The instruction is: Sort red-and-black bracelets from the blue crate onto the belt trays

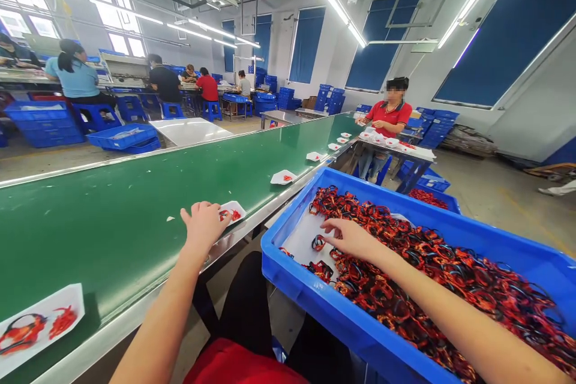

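Head view: your left fingers (197, 213) spread, touching a belt card (234, 210). Your right fingers (338, 229) spread above a crate (324, 315) still heaped with cords (432, 241).

White factory walls (540, 123), blue-covered windows (508, 36), fluorescent tube lights (335, 7), concrete floor (490, 204)

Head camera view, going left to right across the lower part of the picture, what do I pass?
White paper sheet with red pieces, bare left hand, blue plastic crate holding tangled red-and-black loops.
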Demonstrator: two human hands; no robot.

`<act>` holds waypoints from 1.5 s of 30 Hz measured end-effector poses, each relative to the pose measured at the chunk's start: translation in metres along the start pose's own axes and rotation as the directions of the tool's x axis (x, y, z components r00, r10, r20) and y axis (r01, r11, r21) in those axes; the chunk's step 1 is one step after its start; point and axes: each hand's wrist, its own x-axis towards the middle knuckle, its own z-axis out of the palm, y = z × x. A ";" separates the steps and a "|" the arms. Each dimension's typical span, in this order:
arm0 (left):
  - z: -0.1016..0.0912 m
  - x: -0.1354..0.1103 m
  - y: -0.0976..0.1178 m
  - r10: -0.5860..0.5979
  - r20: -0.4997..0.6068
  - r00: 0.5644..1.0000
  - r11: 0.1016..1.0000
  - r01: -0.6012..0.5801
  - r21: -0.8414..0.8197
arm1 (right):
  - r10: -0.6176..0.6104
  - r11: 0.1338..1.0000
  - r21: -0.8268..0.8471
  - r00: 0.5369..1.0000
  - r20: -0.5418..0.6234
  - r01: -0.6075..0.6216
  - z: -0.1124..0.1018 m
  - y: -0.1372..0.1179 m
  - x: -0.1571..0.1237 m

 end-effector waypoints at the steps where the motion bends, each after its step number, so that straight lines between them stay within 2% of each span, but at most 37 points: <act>1: 0.000 -0.001 0.001 -0.001 -0.007 1.000 1.000 0.000 -0.012 | -0.032 0.997 -0.065 0.999 0.026 0.033 0.004 0.001 -0.001; 4: -0.005 -0.005 0.011 0.050 -0.097 0.994 0.991 -0.062 -0.122 | -0.109 0.972 -0.198 0.989 0.095 0.127 0.013 0.000 -0.001; 6: -0.013 -0.011 0.025 0.149 -0.168 0.975 0.938 -0.192 -0.287 | -0.101 0.971 -0.207 0.989 0.104 0.121 0.013 -0.004 0.000; 7: -0.018 -0.016 0.034 0.203 -0.196 0.959 0.885 -0.265 -0.383 | -0.084 0.984 -0.149 0.992 0.097 0.098 0.011 -0.006 0.001; 9: -0.029 -0.028 0.053 0.304 -0.237 0.923 0.747 -0.385 -0.542 | -0.040 0.992 0.119 0.996 0.083 0.030 0.003 -0.014 0.001; 11: -0.039 -0.041 0.072 0.398 -0.261 0.879 0.622 -0.468 -0.628 | 0.005 0.895 0.443 0.996 0.092 -0.045 -0.009 -0.026 -0.001; 13: -0.046 -0.052 0.089 0.483 -0.279 0.830 0.523 -0.529 -0.669 | 0.027 0.754 0.650 0.993 0.111 -0.093 -0.021 -0.040 -0.006; 16: -0.051 -0.061 0.106 0.543 -0.299 0.784 0.424 -0.564 -0.708 | 0.019 0.606 0.786 0.990 0.142 -0.125 -0.030 -0.060 -0.014; 19: -0.050 -0.064 0.114 0.544 -0.318 0.777 0.369 -0.561 -0.741 | -0.014 0.518 0.842 0.983 0.183 -0.149 -0.027 -0.073 -0.018; 24: -0.046 -0.065 0.113 0.533 -0.331 0.779 0.344 -0.556 -0.756 | 0.010 0.465 0.863 0.976 0.220 -0.199 -0.018 -0.081 -0.020; 31: -0.041 -0.066 0.110 0.537 -0.283 0.795 0.401 -0.535 -0.744 | 0.049 0.502 0.833 0.969 0.242 -0.234 -0.013 -0.081 -0.021; 36: -0.037 -0.067 0.109 0.500 -0.277 0.820 0.436 -0.516 -0.738 | 0.072 0.487 0.837 0.966 0.248 -0.251 -0.014 -0.079 -0.019; 41: -0.033 -0.068 0.107 0.467 -0.198 0.862 0.477 -0.434 -0.765 | 0.052 0.465 0.866 0.983 0.179 -0.182 -0.019 -0.084 -0.018; 45: -0.035 -0.068 0.107 0.461 -0.193 0.866 0.443 -0.412 -0.796 | 0.010 0.476 0.870 0.990 0.144 -0.131 -0.022 -0.091 -0.022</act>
